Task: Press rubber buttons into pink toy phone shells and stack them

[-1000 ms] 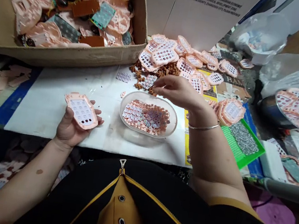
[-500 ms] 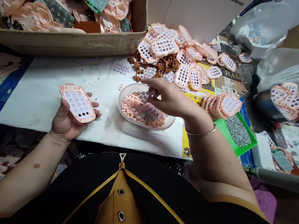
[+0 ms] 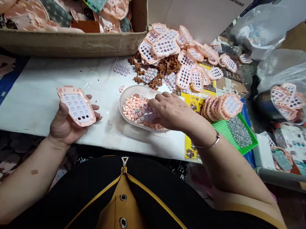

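Head view: left hand [image 3: 65, 126] fingers clasp pink keypad [image 3: 76, 105]; right hand [image 3: 171, 111] in button dish [image 3: 122, 104], grip unclear; box [image 3: 203, 14] reads "PROVINCE".

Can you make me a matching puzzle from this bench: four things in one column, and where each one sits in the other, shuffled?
Things:
1. pink keypad shell
2. clear dish
3. green tray
4. cardboard box

Places:
A. far back, on the left
B. held in the left hand
C. under the fingers of the right hand
D. just right of the right wrist

Pairs: 1-B, 2-C, 3-D, 4-A.
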The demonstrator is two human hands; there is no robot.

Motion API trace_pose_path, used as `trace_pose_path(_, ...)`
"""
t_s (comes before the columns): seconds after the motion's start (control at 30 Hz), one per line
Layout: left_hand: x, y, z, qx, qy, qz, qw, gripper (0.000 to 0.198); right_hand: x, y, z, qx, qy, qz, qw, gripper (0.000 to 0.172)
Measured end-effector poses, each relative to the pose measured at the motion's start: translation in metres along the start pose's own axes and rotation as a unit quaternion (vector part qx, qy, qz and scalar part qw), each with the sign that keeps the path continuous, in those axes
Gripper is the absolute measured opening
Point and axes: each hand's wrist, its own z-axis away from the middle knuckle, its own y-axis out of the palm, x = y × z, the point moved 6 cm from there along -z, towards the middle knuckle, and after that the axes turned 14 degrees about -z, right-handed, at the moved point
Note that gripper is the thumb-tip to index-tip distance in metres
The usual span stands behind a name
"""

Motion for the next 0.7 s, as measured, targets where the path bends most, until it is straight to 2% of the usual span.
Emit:
trace_pose_path(0.1,-0.001,0.001,0.0,0.015,0.014,-0.009,1.0,0.079,-0.006,-0.002,0.0,0.02,0.015,-0.114,0.993,0.026)
trace_pose_path(0.2,-0.001,0.0,0.0,0.013,0.017,-0.012,1.0,0.075,-0.009,0.003,-0.006,0.025,0.047,-0.208,0.977,0.038)
trace_pose_path(0.3,-0.001,0.0,0.0,0.015,0.019,-0.014,1.0,0.073,-0.008,0.008,-0.015,-0.004,0.068,-0.229,0.971,0.046)
trace_pose_path(0.47,0.0,0.0,0.0,0.019,0.017,-0.009,1.0,0.073,-0.006,0.01,-0.023,-0.016,0.033,-0.319,0.947,0.033)
trace_pose_path(0.57,0.0,-0.001,0.001,0.007,0.024,0.009,1.0,0.072,-0.015,-0.003,-0.02,-0.035,0.009,-0.403,0.914,0.025)
trace_pose_path(0.7,0.0,0.001,0.001,0.018,0.027,0.01,0.999,0.069,-0.039,-0.031,-0.019,-0.115,0.015,-0.539,0.834,0.029)
